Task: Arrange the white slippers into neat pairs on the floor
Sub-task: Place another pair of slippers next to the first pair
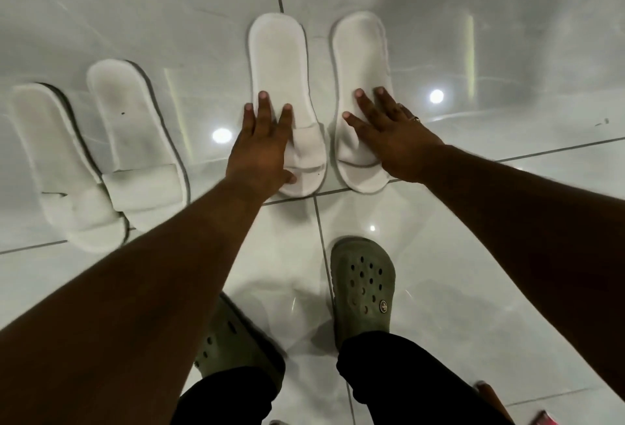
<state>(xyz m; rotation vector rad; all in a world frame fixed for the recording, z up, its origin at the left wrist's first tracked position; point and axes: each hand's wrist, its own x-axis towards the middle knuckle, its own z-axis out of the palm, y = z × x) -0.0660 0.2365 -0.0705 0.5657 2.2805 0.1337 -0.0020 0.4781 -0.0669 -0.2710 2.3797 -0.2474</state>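
L hand (pixel 262 150) & R hand (pixel 389 133) lay flat, fingers spread, gripping nothing, each pressing 1 white slipper (pixel 280 62) (pixel 360 59) on floor tiles (pixel 473 255), prob to square pair w/ toes level; 2nd pair (pixel 101 154) sat left

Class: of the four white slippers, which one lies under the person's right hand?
The rightmost slipper; the right hand rests flat on it, while its neighbour lies under the left hand.

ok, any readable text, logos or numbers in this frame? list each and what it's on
No text reads clearly anywhere.
Round badge on the strap rivet of the green clog: some mark on it, too small and blurred to read.
White slippers under the left hand and right hand: no print visible.
Floor tiles: no markings.
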